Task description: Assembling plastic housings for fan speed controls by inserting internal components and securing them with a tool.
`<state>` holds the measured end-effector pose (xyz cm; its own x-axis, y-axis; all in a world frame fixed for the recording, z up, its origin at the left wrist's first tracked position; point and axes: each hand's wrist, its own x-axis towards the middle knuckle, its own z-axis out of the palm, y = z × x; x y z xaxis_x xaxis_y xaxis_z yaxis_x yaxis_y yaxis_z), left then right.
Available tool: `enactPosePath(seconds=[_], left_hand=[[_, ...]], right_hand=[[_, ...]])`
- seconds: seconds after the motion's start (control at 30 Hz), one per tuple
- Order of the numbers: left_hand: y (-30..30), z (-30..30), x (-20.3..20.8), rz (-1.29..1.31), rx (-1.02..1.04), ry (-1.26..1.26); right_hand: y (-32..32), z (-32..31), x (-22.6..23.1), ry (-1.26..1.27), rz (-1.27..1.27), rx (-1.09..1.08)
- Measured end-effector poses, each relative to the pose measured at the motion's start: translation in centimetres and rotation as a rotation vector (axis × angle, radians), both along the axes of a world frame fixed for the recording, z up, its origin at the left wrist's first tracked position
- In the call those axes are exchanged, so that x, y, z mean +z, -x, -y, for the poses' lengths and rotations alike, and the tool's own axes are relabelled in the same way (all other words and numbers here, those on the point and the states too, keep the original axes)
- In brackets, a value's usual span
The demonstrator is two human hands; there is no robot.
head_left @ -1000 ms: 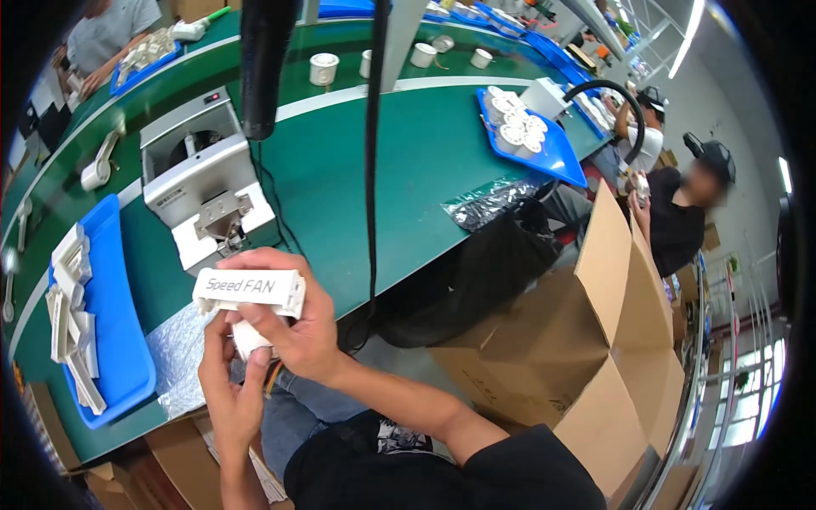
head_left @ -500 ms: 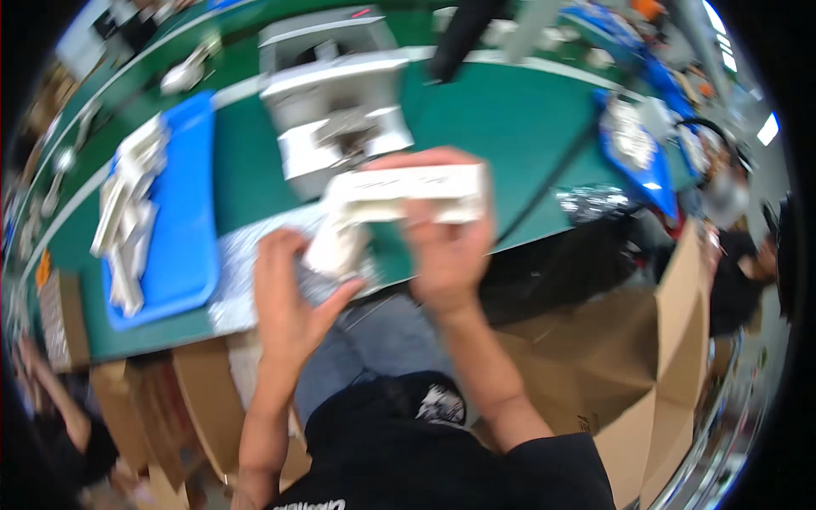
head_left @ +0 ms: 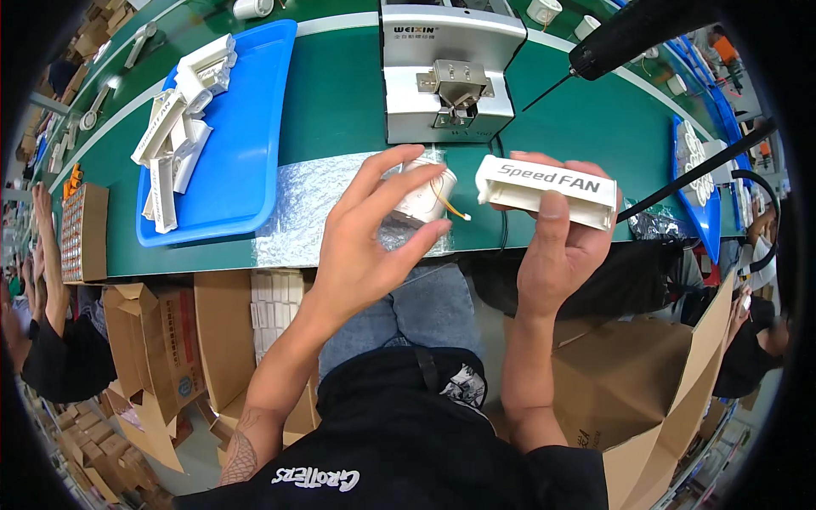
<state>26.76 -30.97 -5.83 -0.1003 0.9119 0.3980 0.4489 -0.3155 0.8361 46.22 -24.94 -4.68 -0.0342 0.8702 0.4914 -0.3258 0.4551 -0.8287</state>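
Observation:
My right hand (head_left: 565, 234) grips a long white plastic handle shell (head_left: 552, 181), hollow side towards me, with dark lettering along its upper face. The thumb lies across its front and the fingers are behind. Just left of it, a round white plastic part (head_left: 416, 201) with a thin yellow wire and a small white plug rests on the silvery mat (head_left: 293, 208). My left hand (head_left: 374, 221) is spread around that part, fingers over its top and thumb below. Whether the fingertips touch it I cannot tell.
A grey-white screw feeder machine (head_left: 450, 76) stands beyond my hands. From the upper right hangs a black electric screwdriver (head_left: 629, 42), its bit pointing down-left. On the left, a blue tray (head_left: 246, 144) holds several white shells. Open cardboard boxes (head_left: 629, 374) flank me below the table edge.
The view has shifted and sharpened. My right hand has carried the shell to the right, apart from the round part. My left hand has reached over to that part.

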Motion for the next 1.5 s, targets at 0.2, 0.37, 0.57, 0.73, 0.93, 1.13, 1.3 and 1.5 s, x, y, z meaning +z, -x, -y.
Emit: enactPosePath(seconds=[0.2,0.37,0.57,0.73,0.93,1.13,1.3,1.5], left_hand=[[-2.0,-0.5,0.0,-0.159,0.18,-0.01],[1.6,-1.3,0.2,-0.158,-0.114,-0.036],[-1.2,-0.5,-1.5,-0.224,0.206,0.136],[-1.0,-0.3,-0.9,-0.038,0.071,-0.037],[-1.5,-1.4,-1.0,-0.083,0.033,-0.118],[-1.6,-1.7,-0.9,-0.019,0.049,-0.083],[-1.2,-1.5,-1.0,-0.061,0.01,-0.14],[-1.1,-1.5,-1.2,-0.05,-0.005,-0.162]], right_hand=[[1.0,0.1,-0.9,0.042,-0.054,-0.025],[0.1,-0.5,-0.9,0.008,-0.046,0.011],[0.3,-0.2,-1.4,0.093,-0.12,0.047],[0.1,-0.2,-0.7,0.004,-0.024,0.026],[0.1,-1.0,0.5,-0.078,0.013,-0.018],[-0.7,-1.3,1.2,-0.205,0.171,-0.142],[-1.5,-1.4,1.8,-0.035,0.153,-0.177],[-1.1,-1.5,1.7,0.14,0.128,-0.067]])
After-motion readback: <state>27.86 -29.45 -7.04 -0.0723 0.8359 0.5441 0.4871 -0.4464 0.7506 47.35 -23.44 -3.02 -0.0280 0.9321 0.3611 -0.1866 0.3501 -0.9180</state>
